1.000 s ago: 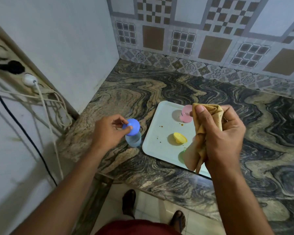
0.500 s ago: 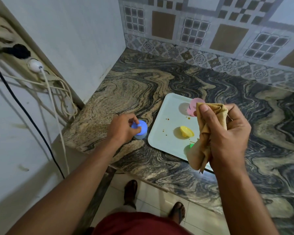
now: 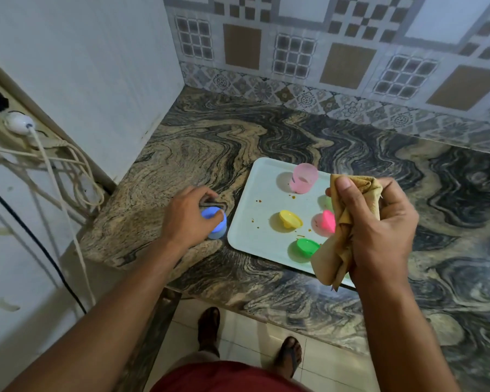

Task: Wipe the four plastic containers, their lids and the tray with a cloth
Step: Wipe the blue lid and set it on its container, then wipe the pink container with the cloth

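Swirled stone bench (image 3: 266, 131) runs into a tiled corner, with the pale tray (image 3: 255, 222) near its front edge as your landmark. Your left hand (image 3: 186, 219) sits just off the tray's left edge, fingers (image 3: 210, 200) curled round the blue container (image 3: 217, 223), which stands lidded on the bench beside the tray. Your right hand (image 3: 379, 227) hovers over the tray's right side, clenched on the bunched tan cloth (image 3: 340, 236), whose loose end hangs over the tray's near edge.

On the tray, the pink container (image 3: 303, 178) stands upright at the far side. A yellow lid (image 3: 290, 219) lies near the centre, a pink lid (image 3: 326, 222) just right of it beside the cloth, and a green lid (image 3: 307, 247) toward the near edge. Brown crumbs dot the tray between them. Something pale green shows behind your thumb; you cannot tell what it is.

The blue one looks finished, so the pink container is likely next. It lies ahead and right of your left hand, just beyond the cloth, with open bench behind and left of the tray. The near tray edge sits close to the bench drop, so mind it.
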{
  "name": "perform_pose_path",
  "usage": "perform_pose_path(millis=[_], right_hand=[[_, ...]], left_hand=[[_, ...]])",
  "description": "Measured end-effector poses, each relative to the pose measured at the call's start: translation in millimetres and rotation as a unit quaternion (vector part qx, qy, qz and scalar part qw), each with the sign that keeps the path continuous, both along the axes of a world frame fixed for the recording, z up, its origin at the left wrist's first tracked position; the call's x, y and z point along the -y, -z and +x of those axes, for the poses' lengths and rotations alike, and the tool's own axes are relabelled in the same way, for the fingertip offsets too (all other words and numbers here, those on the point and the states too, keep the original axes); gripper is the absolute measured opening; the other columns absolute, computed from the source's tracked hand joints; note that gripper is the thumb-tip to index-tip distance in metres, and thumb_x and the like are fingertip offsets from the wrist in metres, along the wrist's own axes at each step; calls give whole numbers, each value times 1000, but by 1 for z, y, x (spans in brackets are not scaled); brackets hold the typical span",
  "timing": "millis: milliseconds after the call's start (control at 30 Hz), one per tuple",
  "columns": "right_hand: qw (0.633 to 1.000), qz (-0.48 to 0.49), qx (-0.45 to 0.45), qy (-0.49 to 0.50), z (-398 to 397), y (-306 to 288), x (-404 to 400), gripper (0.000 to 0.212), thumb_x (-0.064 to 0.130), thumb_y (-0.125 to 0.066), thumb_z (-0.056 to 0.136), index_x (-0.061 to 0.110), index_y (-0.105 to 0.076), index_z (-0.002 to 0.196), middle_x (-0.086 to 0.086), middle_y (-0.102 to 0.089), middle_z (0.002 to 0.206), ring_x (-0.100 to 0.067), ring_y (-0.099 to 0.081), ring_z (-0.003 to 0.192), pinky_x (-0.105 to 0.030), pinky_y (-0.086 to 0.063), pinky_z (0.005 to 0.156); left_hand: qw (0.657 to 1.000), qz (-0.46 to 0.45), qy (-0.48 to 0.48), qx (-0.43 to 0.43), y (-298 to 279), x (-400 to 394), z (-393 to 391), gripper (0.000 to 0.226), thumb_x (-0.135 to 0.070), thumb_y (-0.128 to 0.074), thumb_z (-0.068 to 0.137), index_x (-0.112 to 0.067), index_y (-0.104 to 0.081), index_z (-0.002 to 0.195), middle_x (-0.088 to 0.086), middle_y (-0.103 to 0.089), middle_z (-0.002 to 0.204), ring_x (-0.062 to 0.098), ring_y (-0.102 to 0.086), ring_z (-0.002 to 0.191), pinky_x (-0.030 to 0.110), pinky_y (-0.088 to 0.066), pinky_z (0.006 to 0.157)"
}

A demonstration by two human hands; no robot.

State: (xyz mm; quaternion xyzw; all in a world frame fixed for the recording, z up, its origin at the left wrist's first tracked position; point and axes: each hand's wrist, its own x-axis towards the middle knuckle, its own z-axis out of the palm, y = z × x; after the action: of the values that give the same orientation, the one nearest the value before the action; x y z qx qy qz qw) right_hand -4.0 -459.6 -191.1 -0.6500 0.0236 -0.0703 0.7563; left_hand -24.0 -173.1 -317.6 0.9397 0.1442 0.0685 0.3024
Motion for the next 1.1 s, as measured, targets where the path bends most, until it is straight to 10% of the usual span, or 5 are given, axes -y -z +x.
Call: perform_pose_path(millis=[167, 433, 767, 1100], right_hand=[[999, 15, 8, 44, -2, -2, 27, 18, 5, -72, 94, 9, -58, 84, 8, -70, 64, -1, -61, 52, -15, -48, 49], [995, -30, -18, 98, -17, 7, 65, 23, 31, -82, 84, 14, -66, 83, -40, -65, 94, -26, -59, 77, -30, -48, 61], [990, -12, -28, 139, -24, 9, 83, 24, 26, -78, 79, 8, -62, 82, 6, -71, 68, -6, -59, 60, -19, -50, 54], [990, -19, -50, 129, -16, 14, 77, 21, 28, -81, 82, 14, -66, 83, -29, -72, 85, -25, -62, 74, -34, -51, 66]], left_hand=[[996, -18, 85, 27, -5, 51, 27, 24, -35, -78, 84, -28, -73, 107, -8, -61, 102, 15, -61, 95, 33, -52, 81], [980, 5, 197, 11, 5, 114, 120, 33, -30, -73, 82, -23, -72, 114, 3, -63, 112, 30, -60, 112, 47, -51, 95], [952, 168, 251, -53, 14, 139, 181, 23, -30, -66, 93, -30, -76, 113, -2, -62, 129, 26, -46, 129, 41, -33, 102], [963, -5, 168, -211, -9, 113, 202, 24, -31, -66, 89, -10, -78, 90, 8, -77, 99, 31, -71, 95, 41, -58, 82]])
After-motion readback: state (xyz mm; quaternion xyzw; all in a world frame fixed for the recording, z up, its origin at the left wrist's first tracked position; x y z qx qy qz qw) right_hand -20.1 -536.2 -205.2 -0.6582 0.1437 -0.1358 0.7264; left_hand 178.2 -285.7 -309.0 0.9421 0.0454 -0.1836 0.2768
